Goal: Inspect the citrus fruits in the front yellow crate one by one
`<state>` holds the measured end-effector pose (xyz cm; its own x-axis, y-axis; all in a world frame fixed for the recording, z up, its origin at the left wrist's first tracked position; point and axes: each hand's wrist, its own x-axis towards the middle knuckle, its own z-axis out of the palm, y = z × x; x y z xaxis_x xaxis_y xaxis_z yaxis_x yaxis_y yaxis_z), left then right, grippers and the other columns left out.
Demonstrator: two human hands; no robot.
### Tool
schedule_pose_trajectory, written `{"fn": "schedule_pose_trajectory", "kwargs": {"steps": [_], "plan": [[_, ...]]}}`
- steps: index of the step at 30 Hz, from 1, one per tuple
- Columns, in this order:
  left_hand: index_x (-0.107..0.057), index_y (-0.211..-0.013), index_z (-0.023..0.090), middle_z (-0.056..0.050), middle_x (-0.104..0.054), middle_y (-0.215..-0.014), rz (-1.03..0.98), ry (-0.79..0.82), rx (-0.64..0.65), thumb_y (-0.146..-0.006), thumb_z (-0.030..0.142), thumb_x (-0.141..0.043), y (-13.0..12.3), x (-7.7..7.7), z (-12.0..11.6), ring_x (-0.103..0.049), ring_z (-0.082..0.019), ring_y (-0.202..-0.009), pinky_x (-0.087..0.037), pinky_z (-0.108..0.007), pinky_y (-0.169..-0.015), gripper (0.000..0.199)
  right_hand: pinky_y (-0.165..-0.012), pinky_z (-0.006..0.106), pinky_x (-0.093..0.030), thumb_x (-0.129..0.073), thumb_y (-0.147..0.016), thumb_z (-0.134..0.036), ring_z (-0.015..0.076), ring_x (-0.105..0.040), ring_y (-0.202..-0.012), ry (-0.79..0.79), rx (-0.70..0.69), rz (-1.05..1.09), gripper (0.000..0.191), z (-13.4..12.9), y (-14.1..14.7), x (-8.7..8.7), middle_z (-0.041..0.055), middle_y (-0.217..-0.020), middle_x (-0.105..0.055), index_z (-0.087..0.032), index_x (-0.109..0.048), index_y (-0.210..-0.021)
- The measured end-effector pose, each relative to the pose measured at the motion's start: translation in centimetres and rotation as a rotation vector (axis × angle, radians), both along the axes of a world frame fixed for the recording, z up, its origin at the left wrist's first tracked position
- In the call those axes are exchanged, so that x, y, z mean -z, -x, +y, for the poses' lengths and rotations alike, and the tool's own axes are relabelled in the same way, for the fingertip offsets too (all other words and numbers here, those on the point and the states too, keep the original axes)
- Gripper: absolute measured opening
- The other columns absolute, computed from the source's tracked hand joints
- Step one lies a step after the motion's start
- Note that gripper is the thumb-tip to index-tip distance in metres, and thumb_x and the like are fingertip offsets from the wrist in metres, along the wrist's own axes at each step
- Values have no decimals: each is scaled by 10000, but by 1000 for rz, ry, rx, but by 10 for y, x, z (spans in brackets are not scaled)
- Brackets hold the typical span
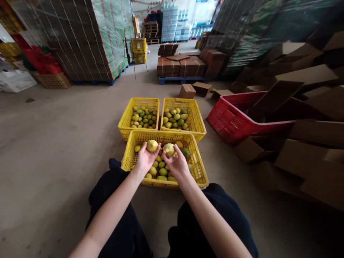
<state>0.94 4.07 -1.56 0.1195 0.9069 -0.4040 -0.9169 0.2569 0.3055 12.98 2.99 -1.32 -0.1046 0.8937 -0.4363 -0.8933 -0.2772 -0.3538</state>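
Note:
My left hand (146, 157) is closed around a yellow lemon (152, 146), held up above the near yellow crate (166, 135). Beside it my right hand (177, 160) grips a second, paler lemon (169, 149) between thumb and fingers. The two hands are close together, palms turned up. Below them in the crate lie several green and yellow lemons (162, 171), partly hidden by my wrists. A darker green fruit (185, 153) rests in the crate just right of my right hand.
Two more yellow crates (124, 120) (200, 125) with lemons stand behind the near one. At right, a red crate (225, 118) sits among cardboard boxes (301, 154). Farther back are a blue pallet (174, 81) with stacked cartons and tall wrapped stacks (107, 39).

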Motion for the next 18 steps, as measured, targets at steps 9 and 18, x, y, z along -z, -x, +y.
{"fn": "schedule_pose_trajectory", "kwargs": {"steps": [9, 18], "plan": [[-585, -1091, 225, -46, -601, -1155, 910, -463, -178, -658, 179, -757, 5, 7, -4, -553, -196, -1107, -415, -342, -999, 469, -725, 324, -533, -749, -618, -232, 156, -597, -795, -421, 218, -903, 497, -2, -4, 3, -25, -931, -607, -271, -519, -1057], [-527, -1162, 222, -90, -580, -1181, 1472, -843, -369, -734, 224, -701, 9, 12, -11, -542, -226, -1133, -410, -394, -1009, 462, -810, 356, -506, -662, -701, -186, 234, -558, -1101, -681, 328, -1351, 500, -7, 5, 12, 110, -1239, -547, -239, -438, -1145]]}}
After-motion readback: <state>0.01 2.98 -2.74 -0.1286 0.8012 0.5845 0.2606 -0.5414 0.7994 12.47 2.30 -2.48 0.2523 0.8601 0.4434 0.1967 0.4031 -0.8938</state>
